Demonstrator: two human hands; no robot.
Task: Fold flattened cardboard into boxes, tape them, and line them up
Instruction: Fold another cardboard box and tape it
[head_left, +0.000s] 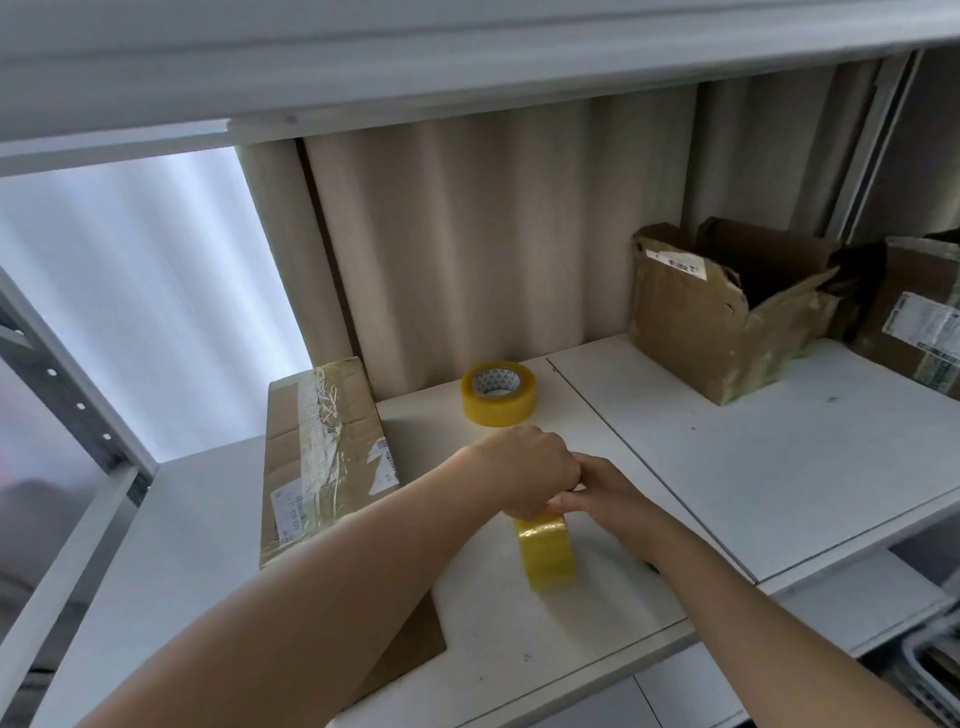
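Both forearms are stretched forward over the white shelf, and the hands are brought together near its middle; the left hand is curled into a loose fist, knuckles up, with its fingers wrapped down over the top of a yellow tape roll that is stood on edge on the shelf; the right hand is pressed up against the left from the right side, wrist bent inward, its fingers bunched together at the roll's upper rim, though whether tape is actually pinched there cannot be told, since the fingertips are hidden behind the left fist; a second tape roll is seen lying flat just beyond the hands, close to the beige curtain, apart from both hands; a closed, taped cardboard box is set lengthwise on the shelf just left of the hands, its top covered in glossy tape and labels, and its near end is crossed by the left forearm; an open, torn cardboard box is stood at the back right of the shelf, well apart from the hands; another labelled box is placed beside it at the right edge, cut off by the frame.
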